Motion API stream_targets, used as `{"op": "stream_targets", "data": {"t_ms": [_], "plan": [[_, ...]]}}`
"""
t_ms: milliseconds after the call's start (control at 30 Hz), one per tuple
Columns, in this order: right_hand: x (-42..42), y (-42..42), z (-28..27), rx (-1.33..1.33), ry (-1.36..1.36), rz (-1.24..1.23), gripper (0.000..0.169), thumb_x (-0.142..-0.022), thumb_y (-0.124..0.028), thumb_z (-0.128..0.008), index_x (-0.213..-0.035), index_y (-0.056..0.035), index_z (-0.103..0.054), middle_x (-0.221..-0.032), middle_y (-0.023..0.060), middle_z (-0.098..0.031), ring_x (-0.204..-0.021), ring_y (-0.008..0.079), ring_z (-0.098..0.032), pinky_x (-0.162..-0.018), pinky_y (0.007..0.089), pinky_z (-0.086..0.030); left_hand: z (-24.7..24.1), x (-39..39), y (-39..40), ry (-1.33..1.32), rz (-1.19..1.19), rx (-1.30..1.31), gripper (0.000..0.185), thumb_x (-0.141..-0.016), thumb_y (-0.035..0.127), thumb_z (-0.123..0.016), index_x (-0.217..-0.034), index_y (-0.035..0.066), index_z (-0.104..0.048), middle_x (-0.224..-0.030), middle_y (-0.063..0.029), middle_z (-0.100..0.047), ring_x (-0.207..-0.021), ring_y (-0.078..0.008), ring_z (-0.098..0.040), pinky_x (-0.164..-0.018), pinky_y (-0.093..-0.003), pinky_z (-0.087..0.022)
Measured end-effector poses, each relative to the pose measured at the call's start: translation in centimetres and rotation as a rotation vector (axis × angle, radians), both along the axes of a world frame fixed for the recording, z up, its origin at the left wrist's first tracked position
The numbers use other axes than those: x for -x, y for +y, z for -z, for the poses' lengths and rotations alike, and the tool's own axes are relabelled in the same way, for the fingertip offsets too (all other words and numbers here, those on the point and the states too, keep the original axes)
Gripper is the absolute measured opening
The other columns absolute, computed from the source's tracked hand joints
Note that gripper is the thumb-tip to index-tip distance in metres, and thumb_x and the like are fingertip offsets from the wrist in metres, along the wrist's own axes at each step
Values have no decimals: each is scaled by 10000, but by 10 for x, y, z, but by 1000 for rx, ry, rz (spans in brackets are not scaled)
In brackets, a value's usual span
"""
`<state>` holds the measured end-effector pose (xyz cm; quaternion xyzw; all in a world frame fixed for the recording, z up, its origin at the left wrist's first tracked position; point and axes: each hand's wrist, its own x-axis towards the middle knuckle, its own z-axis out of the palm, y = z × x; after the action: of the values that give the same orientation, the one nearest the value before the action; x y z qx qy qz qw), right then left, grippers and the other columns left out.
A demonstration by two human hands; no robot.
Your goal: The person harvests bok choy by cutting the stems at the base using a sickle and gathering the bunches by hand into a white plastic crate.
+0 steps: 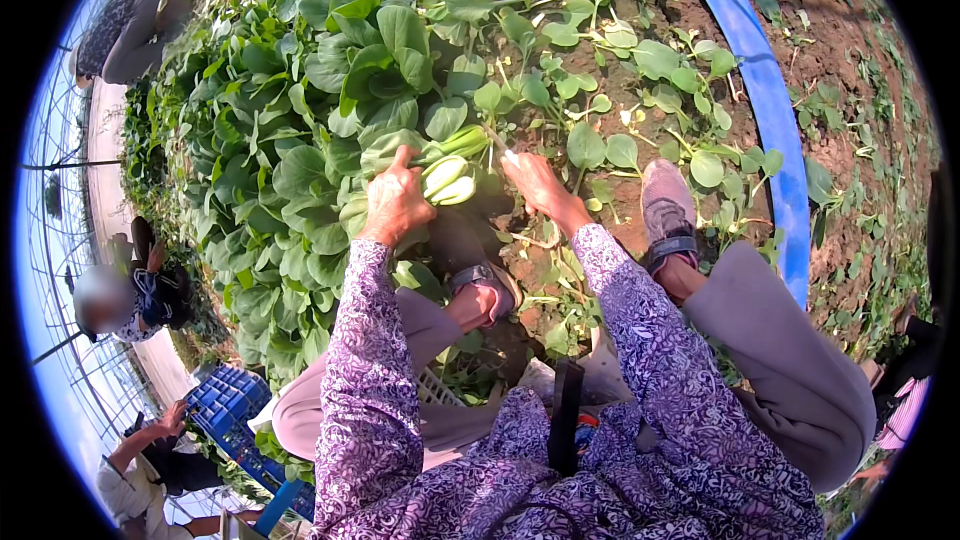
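My left hand (395, 199) is closed around several heads of a leafy green like bok choy (450, 181), whose pale green bases point right. Just right of them is my right hand (541, 184), its fingers curled around a small tool (495, 141) with a pale handle, mostly hidden by the fingers; its exact kind cannot be told. Dense standing greens (300, 172) fill the bed left of my left hand. Brown soil with low, scattered leafy plants (586, 145) lies beyond and right of my right hand.
A blue flat hose or strip (772, 105) curves along the right. My shoe (666, 202) rests on the soil left of it. Stacked blue plastic crates (229, 397) stand at lower left. Several people are nearby, including a person in a cap (105, 300) at left.
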<state>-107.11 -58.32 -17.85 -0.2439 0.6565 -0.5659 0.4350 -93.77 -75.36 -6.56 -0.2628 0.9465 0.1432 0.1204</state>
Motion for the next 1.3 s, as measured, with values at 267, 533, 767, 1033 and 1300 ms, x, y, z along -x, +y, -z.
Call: {"op": "stream_targets", "data": {"t_ms": [267,533,767,1033,1300], "plan": [[-10,9,-4,-156,230,-18,331,-899,-305,-485,-788,6,-496,-645,205,-525,-596,355,-536,-498,423,-411,9,-3,-11,-110,-85,-79,433,-487,179,-722,-890,31,-666,-1128,-49,-524,-878,-275,-596,-764,-370,-483],[-8,6,-31,-160,235,-184,324,-892,-270,-466,-759,15,-543,-736,253,-553,-715,434,-538,-597,499,-410,16,-23,-15,-126,-312,-178,634,-470,210,-743,-1064,65,-579,-993,-127,-604,-931,-293,-595,-803,-357,-469],[30,27,-84,-203,369,74,410,-889,-337,-516,-745,46,-539,-533,83,-502,-388,188,-526,-353,303,-400,-33,-42,7,263,-529,-566,602,-501,158,-707,-1078,22,-600,-898,-107,-659,-798,-208,-622,-786,-293,-473],[43,22,-217,300,160,271,488,-757,-442,-684,-946,-14,-542,-791,50,-632,-589,43,-549,-416,162,-364,-62,-88,97,1277,-775,-1515,759,-529,109,-720,-1227,-1,-440,-1082,-115,-585,-993,-224,-574,-853,-360,-485],[-48,-2,-336,421,388,-148,545,-674,-214,-798,-1062,16,-492,-849,54,-617,-764,121,-594,-641,224,-470,-151,-106,135,1339,-475,-1314,590,-511,90,-762,-1054,-26,-563,-975,-60,-624,-907,-132,-580,-835,-274,-452]]}}
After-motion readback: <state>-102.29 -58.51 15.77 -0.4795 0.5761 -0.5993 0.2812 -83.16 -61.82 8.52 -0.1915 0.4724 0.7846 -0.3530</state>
